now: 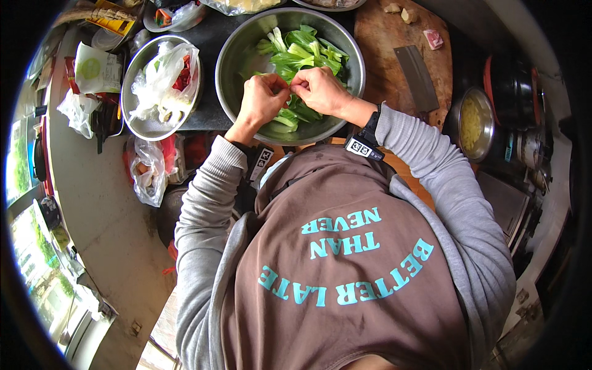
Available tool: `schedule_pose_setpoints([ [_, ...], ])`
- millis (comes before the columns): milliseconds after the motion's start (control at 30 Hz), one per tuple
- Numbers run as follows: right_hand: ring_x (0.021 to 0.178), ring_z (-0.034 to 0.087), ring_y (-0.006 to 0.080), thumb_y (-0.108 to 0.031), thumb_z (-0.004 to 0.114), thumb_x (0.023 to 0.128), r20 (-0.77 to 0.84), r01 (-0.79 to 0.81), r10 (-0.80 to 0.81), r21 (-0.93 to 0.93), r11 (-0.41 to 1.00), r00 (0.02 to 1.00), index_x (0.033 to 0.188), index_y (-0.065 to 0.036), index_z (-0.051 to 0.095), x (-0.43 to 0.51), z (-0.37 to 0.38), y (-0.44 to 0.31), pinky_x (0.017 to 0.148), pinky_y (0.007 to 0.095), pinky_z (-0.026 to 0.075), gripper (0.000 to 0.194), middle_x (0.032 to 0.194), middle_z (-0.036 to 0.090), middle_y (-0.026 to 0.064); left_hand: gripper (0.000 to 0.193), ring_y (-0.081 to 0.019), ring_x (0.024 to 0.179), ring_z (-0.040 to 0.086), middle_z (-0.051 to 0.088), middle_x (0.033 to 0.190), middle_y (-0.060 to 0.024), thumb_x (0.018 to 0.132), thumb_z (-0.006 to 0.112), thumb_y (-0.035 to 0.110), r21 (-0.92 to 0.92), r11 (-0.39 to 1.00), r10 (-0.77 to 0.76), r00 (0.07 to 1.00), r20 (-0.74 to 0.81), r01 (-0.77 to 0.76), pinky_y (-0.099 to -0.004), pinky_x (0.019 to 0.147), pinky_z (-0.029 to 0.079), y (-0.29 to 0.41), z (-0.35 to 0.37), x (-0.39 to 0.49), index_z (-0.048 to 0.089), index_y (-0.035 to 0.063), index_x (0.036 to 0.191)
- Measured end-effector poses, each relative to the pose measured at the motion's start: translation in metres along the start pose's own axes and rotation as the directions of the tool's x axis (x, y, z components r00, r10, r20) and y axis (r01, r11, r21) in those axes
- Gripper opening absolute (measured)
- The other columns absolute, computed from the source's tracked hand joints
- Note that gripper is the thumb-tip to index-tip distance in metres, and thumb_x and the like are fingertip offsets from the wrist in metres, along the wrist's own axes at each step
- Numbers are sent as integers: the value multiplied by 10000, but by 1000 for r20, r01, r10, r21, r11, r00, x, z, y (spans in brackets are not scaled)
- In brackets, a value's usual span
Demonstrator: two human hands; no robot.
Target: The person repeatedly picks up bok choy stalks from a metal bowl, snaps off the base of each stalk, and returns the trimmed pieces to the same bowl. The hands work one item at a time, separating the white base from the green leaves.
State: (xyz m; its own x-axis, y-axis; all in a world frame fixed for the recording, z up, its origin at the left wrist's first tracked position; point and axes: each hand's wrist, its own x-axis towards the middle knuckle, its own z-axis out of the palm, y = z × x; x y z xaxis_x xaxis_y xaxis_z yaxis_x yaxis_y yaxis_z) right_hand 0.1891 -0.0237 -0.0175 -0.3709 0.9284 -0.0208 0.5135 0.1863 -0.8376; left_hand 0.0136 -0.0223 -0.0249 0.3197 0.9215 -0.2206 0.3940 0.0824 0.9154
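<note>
A wide stainless steel bowl (225, 58) stands before me, with bok choy leaves and pale stalks (300, 53) heaped mostly in its right half. Over the near part of the bowl, my left hand (264, 96) and my right hand (323, 90) meet, thumbs and forefingers pinched together. A piece of bok choy seems to be between the fingertips, largely hidden by the fingers. More green leaves lie directly beneath both hands.
To the right, a cleaver (416, 78) lies on a wooden cutting board (377, 69) with a meat piece (433, 40) and ginger-like pieces (409, 16). Farther right sits a metal bowl of yellow pieces (471, 121). A steel colander (131, 104) on the left holds plastic bags and red peppers.
</note>
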Motion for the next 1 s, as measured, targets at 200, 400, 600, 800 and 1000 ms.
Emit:
schedule_pose_setpoints([
  [200, 624, 658, 121, -65, 679, 791, 67, -97, 90, 108, 989, 994, 866, 23, 681, 4, -4, 3, 585, 252, 521, 116, 726, 693, 97, 136, -117, 579, 665, 682, 661, -91, 750, 642, 76, -58, 998, -22, 999, -23, 21, -232, 560, 525, -3, 2, 1, 667, -48, 799],
  [400, 617, 662, 129, -59, 668, 802, -19, -25, 25, -1, 1000, 999, 866, 32, 681, 5, -3, 6, 597, 251, 541, 112, 737, 694, 102, 230, -161, 649, 679, 689, 719, -125, 746, 708, 143, 99, 995, 17, 998, -58, -12, -268, 616, 533, -4, -1, -1, 668, -36, 884],
  [600, 762, 667, 191, -12, 601, 787, -199, -176, 144, -155, 972, 969, 878, -50, 696, 10, -16, 21, 688, 285, 536, 137, 938, 690, 113, 155, -252, 712, 679, 684, 768, -134, 720, 639, 85, 351, 923, 79, 970, 231, -159, -339, 696, 538, -33, -15, -5, 717, 68, 854],
  [800, 899, 653, 295, -7, 518, 722, 580, 206, -174, 11, 978, 796, 895, -58, 700, 0, 6, 26, 798, 376, 513, 256, 902, 683, 149, 306, -308, 995, 589, 649, 965, -119, 730, 552, 19, 520, 740, 155, 860, 485, -427, -404, 850, 471, -57, 1, -8, 695, 112, 985],
  [1000, 989, 583, 351, 0, 478, 771, 678, 190, 50, -275, 943, 733, 1116, -22, 617, -10, 10, 40, 875, 409, 465, 373, 1049, 631, 199, 242, -293, 1104, 512, 589, 1061, -100, 749, 629, 117, 740, 580, -74, 883, 464, -340, -457, 853, 440, -55, 10, -11, 666, 112, 988],
])
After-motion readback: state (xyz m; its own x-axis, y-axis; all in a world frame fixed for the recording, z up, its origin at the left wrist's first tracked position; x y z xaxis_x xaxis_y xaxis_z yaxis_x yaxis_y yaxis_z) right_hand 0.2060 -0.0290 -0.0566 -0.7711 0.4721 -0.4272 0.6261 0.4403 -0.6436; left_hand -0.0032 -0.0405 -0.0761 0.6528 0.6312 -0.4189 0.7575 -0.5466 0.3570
